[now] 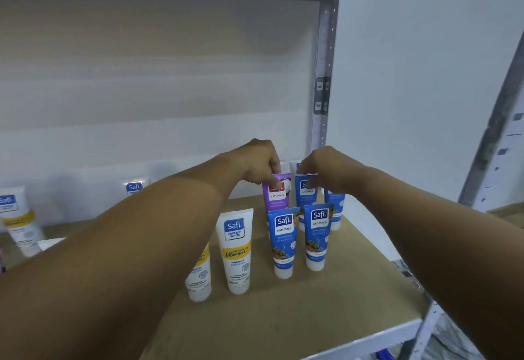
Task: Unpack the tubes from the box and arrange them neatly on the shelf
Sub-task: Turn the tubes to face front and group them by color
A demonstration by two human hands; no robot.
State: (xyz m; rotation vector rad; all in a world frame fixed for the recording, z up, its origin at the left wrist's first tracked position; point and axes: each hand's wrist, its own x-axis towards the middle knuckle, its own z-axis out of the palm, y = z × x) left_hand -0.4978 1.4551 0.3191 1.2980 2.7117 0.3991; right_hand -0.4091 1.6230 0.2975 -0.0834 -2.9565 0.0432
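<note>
Now both hands work at the shelf's point(354, 288) back row: left hand point(259, 162) pinches the purple tube point(276, 193), right hand point(323, 168) pinches a blue tube point(306, 192). Both tubes stand upright, caps down, long axes vertical; best lowered straight, labels forward, level with neighbours
</note>
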